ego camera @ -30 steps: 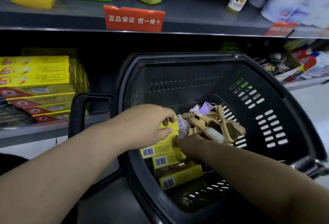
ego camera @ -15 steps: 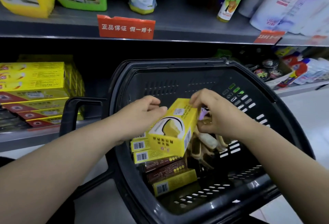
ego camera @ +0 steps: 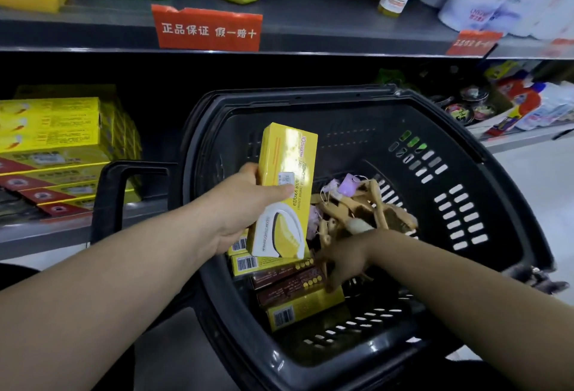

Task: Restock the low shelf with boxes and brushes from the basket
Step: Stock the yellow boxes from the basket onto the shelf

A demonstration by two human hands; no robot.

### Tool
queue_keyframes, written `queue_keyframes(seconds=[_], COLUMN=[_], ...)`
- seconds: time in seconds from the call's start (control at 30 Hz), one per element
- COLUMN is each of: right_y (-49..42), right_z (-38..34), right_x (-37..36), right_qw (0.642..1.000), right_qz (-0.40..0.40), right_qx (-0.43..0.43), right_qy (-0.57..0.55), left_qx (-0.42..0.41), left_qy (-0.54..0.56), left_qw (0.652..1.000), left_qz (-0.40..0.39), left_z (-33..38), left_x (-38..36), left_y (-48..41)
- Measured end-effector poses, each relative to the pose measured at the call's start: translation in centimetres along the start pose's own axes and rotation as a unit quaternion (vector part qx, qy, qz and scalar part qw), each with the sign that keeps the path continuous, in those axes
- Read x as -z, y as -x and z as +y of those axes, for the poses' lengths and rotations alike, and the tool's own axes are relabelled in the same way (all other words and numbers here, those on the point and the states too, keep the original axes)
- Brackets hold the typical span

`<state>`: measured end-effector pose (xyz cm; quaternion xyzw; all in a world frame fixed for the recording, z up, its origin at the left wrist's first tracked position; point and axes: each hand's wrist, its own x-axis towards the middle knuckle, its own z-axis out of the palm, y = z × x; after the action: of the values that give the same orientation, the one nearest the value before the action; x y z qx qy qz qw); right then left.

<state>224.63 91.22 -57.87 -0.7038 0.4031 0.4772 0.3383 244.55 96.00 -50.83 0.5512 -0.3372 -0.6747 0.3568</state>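
My left hand (ego camera: 239, 213) grips a yellow box (ego camera: 287, 173) and holds it upright above the black basket (ego camera: 484, 173). My right hand (ego camera: 344, 261) is down inside the basket, its fingers on the stacked boxes (ego camera: 298, 294), yellow and dark brown; motion blur hides whether it grips one. A heap of wooden brushes (ego camera: 366, 210) with small tags lies behind that hand. The low shelf (ego camera: 46, 232) at the left bears stacked yellow and red boxes (ego camera: 52, 142).
The basket's black handle (ego camera: 108, 198) stands between the basket and the low shelf. An upper shelf (ego camera: 310, 36) with bottles and a red sign (ego camera: 208, 30) runs overhead. Tins and packets (ego camera: 497, 101) sit on the low shelf at the right.
The yellow box went from both hands to my left hand alone and now stands upright, higher. My right hand let go and dropped back into the basket onto the stacked boxes.
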Motion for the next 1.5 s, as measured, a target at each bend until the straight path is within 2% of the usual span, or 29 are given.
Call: queue_keyframes(seconds=[0.07,0.13,0.2,0.3,0.57,0.7,0.8,0.87,0.93,1.0,1.1,1.2,1.33,1.43,1.5], right_y=[-2.2,-3.8,-4.7,-4.9,-4.6,-3.9,-2.7,-0.6,2.7,6.6,10.7,11.4,11.1,10.6,10.3], right_z=[-0.6,-1.1,-1.3,-1.4,-1.5,0.0,0.6,1.2,2.3,3.4,3.2,1.9,0.3,-0.3,-0.6], right_x=[-1.6,-2.4,-2.8,-2.7,-2.3,-2.1,-1.9,-0.4,1.7,3.2,3.8,3.8,3.7,3.9,3.9], right_qw=[0.994,0.992,0.993,0.994,0.990,0.995,0.995,0.999,0.993,0.968,0.920,0.872,0.832,0.809,0.800], right_qz=[-0.084,-0.094,-0.110,-0.106,-0.093,-0.097,-0.090,-0.035,0.100,0.233,0.339,0.443,0.516,0.539,0.548], right_qx=[-0.025,-0.023,-0.015,-0.010,0.001,-0.003,-0.023,0.005,0.054,0.093,0.158,0.193,0.205,0.230,0.243], right_qy=[0.060,0.077,0.044,0.025,0.106,0.035,0.025,0.030,0.030,-0.018,-0.116,-0.078,0.026,0.035,0.007], left_qx=[-0.001,0.000,0.000,0.002,0.015,0.016,0.013,0.008,0.001,-0.004,0.006,0.029,0.079,0.095,0.091], left_qy=[-0.012,-0.021,-0.033,-0.047,-0.026,0.002,0.011,0.002,-0.007,-0.016,-0.033,-0.029,0.010,0.004,-0.016], left_qw=[1.000,1.000,0.999,0.999,1.000,1.000,1.000,1.000,1.000,1.000,0.999,0.999,0.997,0.991,0.993], left_qz=[-0.002,-0.005,-0.007,-0.005,0.009,0.008,0.002,0.006,0.014,0.019,0.027,0.027,-0.015,-0.091,-0.078], left_z=[-0.3,-0.5,-0.5,-0.5,-0.6,-0.4,-0.2,-0.2,-0.2,-0.2,-0.3,-0.3,0.0,0.5,0.5], left_x=[0.1,0.1,0.1,0.2,0.1,-0.1,-0.2,-0.3,-0.2,-0.2,-0.3,-0.8,-1.6,-1.5,-1.5], left_y=[-0.2,-0.4,-0.5,-0.5,-0.9,-1.0,-0.9,-0.8,-0.8,-0.7,-0.6,-0.6,-0.2,0.3,0.6])
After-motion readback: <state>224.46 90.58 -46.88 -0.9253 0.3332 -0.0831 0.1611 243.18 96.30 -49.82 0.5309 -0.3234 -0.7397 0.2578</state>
